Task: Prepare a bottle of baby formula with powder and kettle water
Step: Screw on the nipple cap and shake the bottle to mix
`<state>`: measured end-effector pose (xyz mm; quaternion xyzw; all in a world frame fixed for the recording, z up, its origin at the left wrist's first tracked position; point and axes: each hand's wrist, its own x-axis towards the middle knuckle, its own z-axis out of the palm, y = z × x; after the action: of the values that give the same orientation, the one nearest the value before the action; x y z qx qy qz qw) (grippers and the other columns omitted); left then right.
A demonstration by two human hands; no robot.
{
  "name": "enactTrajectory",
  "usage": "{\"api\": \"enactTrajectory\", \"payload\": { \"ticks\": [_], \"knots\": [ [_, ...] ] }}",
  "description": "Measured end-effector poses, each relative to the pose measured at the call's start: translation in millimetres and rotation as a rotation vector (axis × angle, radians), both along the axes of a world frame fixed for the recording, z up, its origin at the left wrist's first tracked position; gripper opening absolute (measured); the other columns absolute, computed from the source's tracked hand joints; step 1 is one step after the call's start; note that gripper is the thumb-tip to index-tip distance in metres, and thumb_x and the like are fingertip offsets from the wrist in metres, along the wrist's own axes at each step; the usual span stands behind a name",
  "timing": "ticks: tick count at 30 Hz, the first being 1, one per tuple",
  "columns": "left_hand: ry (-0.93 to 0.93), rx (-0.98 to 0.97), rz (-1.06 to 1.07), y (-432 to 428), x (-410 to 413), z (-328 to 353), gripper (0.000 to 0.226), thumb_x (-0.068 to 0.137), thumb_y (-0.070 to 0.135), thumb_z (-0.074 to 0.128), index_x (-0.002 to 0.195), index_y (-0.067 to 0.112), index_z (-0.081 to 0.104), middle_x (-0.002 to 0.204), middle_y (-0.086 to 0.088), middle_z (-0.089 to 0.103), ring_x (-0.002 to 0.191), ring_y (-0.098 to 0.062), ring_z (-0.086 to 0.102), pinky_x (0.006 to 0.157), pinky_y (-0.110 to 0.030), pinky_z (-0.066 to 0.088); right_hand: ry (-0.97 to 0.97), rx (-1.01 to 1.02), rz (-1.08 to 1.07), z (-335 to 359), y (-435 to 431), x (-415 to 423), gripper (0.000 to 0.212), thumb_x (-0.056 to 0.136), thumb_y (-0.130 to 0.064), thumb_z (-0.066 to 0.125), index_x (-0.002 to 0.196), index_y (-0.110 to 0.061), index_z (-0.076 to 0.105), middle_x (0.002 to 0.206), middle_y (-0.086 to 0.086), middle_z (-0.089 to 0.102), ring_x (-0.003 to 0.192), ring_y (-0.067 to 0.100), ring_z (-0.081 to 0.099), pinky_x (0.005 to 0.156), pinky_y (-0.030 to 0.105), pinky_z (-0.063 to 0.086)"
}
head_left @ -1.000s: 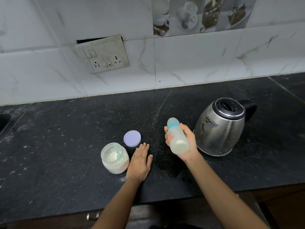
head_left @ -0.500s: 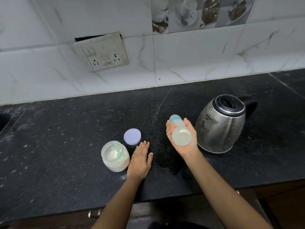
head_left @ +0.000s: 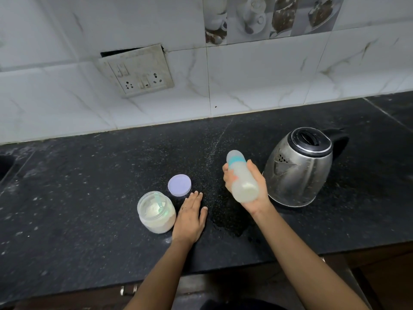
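Above the surface, right of centre: bottle (head_left: 242,180), tilted, capped end pointing far-left, base towards me; teal collar; I see milky liquid inside.
Right hand (head_left: 248,198): fingers and thumb curled round the bottle's body, holding it off the surface (head_left: 78,198), just left of the kettle.
Left hand (head_left: 190,217): flat, palm down on the surface, fingers straight and close together, holding nothing; ring (head_left: 183,208) on one finger.
Hands: apart, with a wet patch (head_left: 230,222) on the surface between them.
Powder jar (head_left: 156,212): upright, open, just left of the left hand; I can't tell whether they touch. White powder inside, with a pale green scoop (head_left: 159,201) standing in it.
Jar lid (head_left: 179,185): lilac, lying flat on the surface just beyond the jar, near the left fingertips, apart from them.
Kettle (head_left: 299,168): steel with a black lid, lid closed, upright, right of the bottle; spout side faces the bottle, handle on the far-right side.
Surface: dark speckled stone, with pale specks scattered over it.
Far wall: white marbled tiles; socket plate (head_left: 136,70) up left, hanging crooked with a dark gap above it.
Far left edge: dark sink (head_left: 4,164), mostly cut off.
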<state>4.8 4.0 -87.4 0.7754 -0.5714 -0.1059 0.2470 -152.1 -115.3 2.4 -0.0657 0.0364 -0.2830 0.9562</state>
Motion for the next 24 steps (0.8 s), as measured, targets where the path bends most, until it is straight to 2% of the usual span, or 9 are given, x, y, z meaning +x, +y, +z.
{"api": "enactTrajectory", "payload": {
  "ticks": [2, 6, 9, 12, 14, 17, 19, 21, 24],
  "knots": [
    [0.003, -0.002, -0.002, 0.2, -0.5, 1.0, 0.048, 0.1, 0.032, 0.04, 0.146, 0.017, 0.035, 0.154, -0.001, 0.032, 0.144, -0.013, 0.023, 0.118, -0.024, 0.01, 0.026, -0.089, 0.028, 0.6, 3.3, -1.0, 0.065, 0.078, -0.021, 0.074, 0.126, -0.003, 0.034, 0.107, 0.018, 0.057, 0.074, 0.022, 0.059, 0.061, 0.029, 0.053],
    [0.008, -0.001, 0.001, -0.8, 0.0, 2.0, 0.048, 0.1, 0.031, 0.041, 0.146, 0.017, 0.035, 0.154, -0.002, 0.032, 0.144, -0.014, 0.022, 0.118, -0.025, 0.009, 0.074, -0.043, -0.051, 3.8, 3.0, 2.0, 0.08, 0.06, -0.016, 0.087, 0.125, -0.004, 0.042, 0.101, 0.014, 0.059, 0.071, 0.021, 0.062, 0.06, 0.032, 0.056],
    [0.014, 0.003, 0.001, -0.2, -1.6, 2.8, 0.048, 0.1, 0.031, 0.04, 0.146, 0.017, 0.035, 0.155, -0.001, 0.031, 0.145, -0.014, 0.022, 0.118, -0.024, 0.008, 0.12, -0.15, -0.038, -4.1, -0.1, -0.1, 0.069, 0.066, -0.018, 0.079, 0.122, -0.006, 0.041, 0.1, 0.013, 0.059, 0.065, 0.021, 0.059, 0.052, 0.031, 0.053],
    [0.016, 0.005, 0.001, -0.7, -0.2, 2.6, 0.049, 0.1, 0.032, 0.04, 0.146, 0.017, 0.034, 0.155, -0.001, 0.03, 0.145, -0.013, 0.021, 0.119, -0.025, 0.009, 0.232, -0.156, -0.028, -7.6, -0.2, -0.2, 0.083, 0.059, -0.018, 0.084, 0.128, -0.009, 0.04, 0.097, 0.014, 0.061, 0.064, 0.021, 0.059, 0.051, 0.03, 0.053],
    [0.012, 0.007, 0.003, -0.4, -0.4, 2.2, 0.049, 0.1, 0.032, 0.04, 0.146, 0.017, 0.035, 0.155, -0.001, 0.031, 0.145, -0.014, 0.021, 0.119, -0.025, 0.01, 0.19, -0.018, -0.021, -17.7, -1.0, -2.6, 0.087, 0.057, -0.016, 0.087, 0.13, -0.006, 0.041, 0.096, 0.015, 0.062, 0.067, 0.023, 0.063, 0.056, 0.032, 0.056],
    [0.02, 0.002, 0.007, -0.4, -1.5, 3.3, 0.048, 0.1, 0.031, 0.041, 0.146, 0.016, 0.035, 0.154, -0.002, 0.031, 0.144, -0.014, 0.022, 0.118, -0.025, 0.01, 0.199, -0.085, 0.024, -22.5, 2.1, -4.0, 0.07, 0.067, -0.017, 0.079, 0.125, -0.005, 0.041, 0.098, 0.016, 0.059, 0.063, 0.022, 0.058, 0.051, 0.028, 0.053],
    [0.019, 0.0, 0.004, -0.8, -0.8, 3.3, 0.048, 0.1, 0.031, 0.041, 0.146, 0.016, 0.035, 0.154, -0.002, 0.031, 0.144, -0.014, 0.022, 0.118, -0.024, 0.009, 0.218, -0.114, 0.008, -17.5, 4.3, -0.4, 0.071, 0.065, -0.018, 0.08, 0.124, -0.005, 0.042, 0.1, 0.016, 0.059, 0.064, 0.021, 0.057, 0.05, 0.029, 0.052],
    [0.017, 0.008, 0.006, -0.6, -0.8, 3.0, 0.049, 0.1, 0.031, 0.04, 0.146, 0.017, 0.034, 0.155, -0.001, 0.03, 0.145, -0.014, 0.021, 0.118, -0.025, 0.009, 0.144, 0.013, -0.012, -20.5, 3.5, 0.2, 0.078, 0.061, -0.015, 0.085, 0.126, -0.003, 0.043, 0.102, 0.016, 0.059, 0.068, 0.022, 0.061, 0.056, 0.032, 0.055],
    [0.022, 0.009, 0.007, -0.7, -2.0, 3.9, 0.048, 0.1, 0.031, 0.041, 0.146, 0.017, 0.035, 0.154, -0.001, 0.031, 0.144, -0.014, 0.022, 0.118, -0.025, 0.01, 0.084, -0.008, 0.027, -22.8, 2.8, -2.3, 0.066, 0.072, -0.018, 0.077, 0.124, -0.003, 0.039, 0.103, 0.017, 0.058, 0.068, 0.021, 0.059, 0.056, 0.027, 0.053]
  ]
}}
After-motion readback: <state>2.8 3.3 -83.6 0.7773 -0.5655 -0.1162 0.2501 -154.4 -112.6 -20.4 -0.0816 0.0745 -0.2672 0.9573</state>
